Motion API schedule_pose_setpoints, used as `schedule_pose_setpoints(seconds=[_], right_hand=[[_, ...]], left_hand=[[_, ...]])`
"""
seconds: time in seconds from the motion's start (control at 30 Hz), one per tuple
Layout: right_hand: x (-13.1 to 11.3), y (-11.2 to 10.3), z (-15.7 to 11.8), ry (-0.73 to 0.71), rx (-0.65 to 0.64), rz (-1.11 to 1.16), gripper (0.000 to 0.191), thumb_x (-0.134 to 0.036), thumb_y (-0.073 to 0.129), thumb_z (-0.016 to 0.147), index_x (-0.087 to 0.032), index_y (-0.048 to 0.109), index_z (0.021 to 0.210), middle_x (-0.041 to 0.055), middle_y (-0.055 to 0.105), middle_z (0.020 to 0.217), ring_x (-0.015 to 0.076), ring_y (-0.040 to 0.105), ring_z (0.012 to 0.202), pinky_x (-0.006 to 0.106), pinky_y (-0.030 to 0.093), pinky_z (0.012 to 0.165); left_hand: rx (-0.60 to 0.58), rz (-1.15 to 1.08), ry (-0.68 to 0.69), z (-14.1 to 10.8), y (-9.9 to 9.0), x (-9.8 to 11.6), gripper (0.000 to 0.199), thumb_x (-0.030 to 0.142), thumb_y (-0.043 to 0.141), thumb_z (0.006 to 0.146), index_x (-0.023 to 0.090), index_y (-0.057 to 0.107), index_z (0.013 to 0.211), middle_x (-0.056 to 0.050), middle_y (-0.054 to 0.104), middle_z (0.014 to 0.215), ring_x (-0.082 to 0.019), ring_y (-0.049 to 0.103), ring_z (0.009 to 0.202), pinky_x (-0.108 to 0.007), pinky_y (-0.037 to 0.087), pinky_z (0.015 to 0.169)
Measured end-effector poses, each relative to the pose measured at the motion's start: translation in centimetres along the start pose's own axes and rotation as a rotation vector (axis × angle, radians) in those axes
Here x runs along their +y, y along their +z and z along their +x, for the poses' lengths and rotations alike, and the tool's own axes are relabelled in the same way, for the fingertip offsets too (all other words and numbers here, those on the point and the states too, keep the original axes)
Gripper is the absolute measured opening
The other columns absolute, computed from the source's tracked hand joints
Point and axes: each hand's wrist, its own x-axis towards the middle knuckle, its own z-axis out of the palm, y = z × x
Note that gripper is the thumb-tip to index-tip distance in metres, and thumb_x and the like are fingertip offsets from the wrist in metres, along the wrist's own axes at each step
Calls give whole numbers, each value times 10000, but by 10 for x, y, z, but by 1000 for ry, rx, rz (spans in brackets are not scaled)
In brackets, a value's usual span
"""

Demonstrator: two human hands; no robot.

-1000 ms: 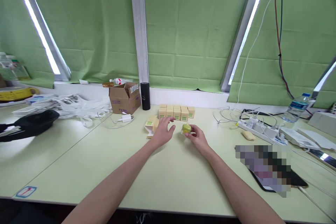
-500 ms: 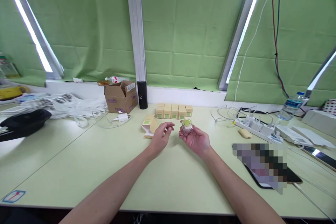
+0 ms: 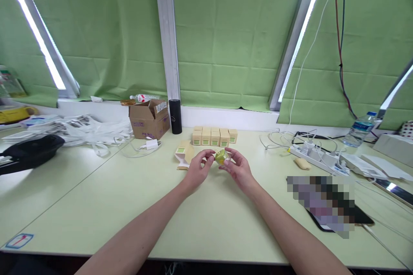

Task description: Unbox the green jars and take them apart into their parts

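Between my two hands, above the table, is a small clear container with a yellow-green top [image 3: 221, 157]. My right hand [image 3: 240, 171] grips it from the right, thumb in front and fingers behind. On the other side, my left hand [image 3: 197, 169] has its thumb and forefinger closed at the container's left edge. How far they wrap it is hard to see. An opened small carton [image 3: 184, 154] with a green label lies just beyond my left hand. Several small tan boxes [image 3: 214, 136] with green labels stand in a row behind the container.
A brown cardboard box [image 3: 150, 120] and a black tumbler [image 3: 175, 116] stand at the back. A white charger [image 3: 151, 144] with its cable lies left. On the right are a power strip [image 3: 318, 157], a beige case [image 3: 302, 163], a water bottle [image 3: 359, 131] and a partly blurred dark tablet-like device [image 3: 363, 215].
My right hand has turned and shifted slightly left, tilting the container toward my left hand. My left fingertips now meet its edge; before, they were apart from it.
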Motion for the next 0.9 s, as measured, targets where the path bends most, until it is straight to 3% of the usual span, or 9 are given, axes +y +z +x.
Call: schedule_pose_setpoints(seconds=[0.13, 0.27, 0.37, 0.6, 0.8, 0.9], right_hand=[[6, 2, -2, -195, 62, -356, 659, -300, 896, 686, -316, 618, 1283, 38, 557, 1160, 219, 651, 999, 412, 630, 862], [3, 3, -10, -504, -6, -678, 598, -232, 722, 863, -341, 539, 1422, 105, 508, 1322, 293, 568, 1233, 524, 571, 1023], [0, 3, -13, -627, -48, -745, 595, -190, 624, 926, -346, 470, 1480, 132, 477, 1381, 315, 527, 1310, 570, 549, 1048], [-2, 4, -14, -652, -52, -735, 594, -157, 602, 924, -348, 450, 1465, 132, 506, 1397, 324, 455, 1381, 554, 564, 1020], [-2, 7, -16, -578, -46, -704, 581, -187, 633, 922, -352, 451, 1449, 119, 507, 1377, 296, 559, 1282, 510, 592, 981], [1, 5, -14, -501, -54, -662, 569, -235, 677, 911, -338, 466, 1429, 107, 522, 1351, 278, 588, 1253, 494, 594, 999]], left_hand=[[-21, -89, -29, 0, 1, 1, 258, 407, 631, 950, 216, 621, 1125, -78, 686, 1086, -220, 673, 1014, -322, 564, 775], [-37, -112, 11, -3, 1, 6, 201, 358, 633, 945, 221, 613, 1091, -73, 668, 1112, -207, 670, 1013, -327, 597, 792], [9, -17, 94, -6, 1, 9, 160, 320, 622, 953, 227, 631, 1083, -73, 686, 1108, -207, 678, 1018, -340, 603, 827], [112, 222, 346, -6, 1, 14, 136, 268, 566, 983, 240, 697, 962, -109, 745, 1042, -255, 662, 1039, -397, 586, 803], [190, 240, 419, -3, 1, 15, 169, 235, 557, 987, 246, 705, 905, -95, 766, 1016, -251, 690, 1022, -449, 553, 925], [202, 211, 386, -3, 2, 13, 146, 246, 574, 981, 236, 697, 903, -93, 761, 1021, -239, 691, 1016, -411, 566, 888]])
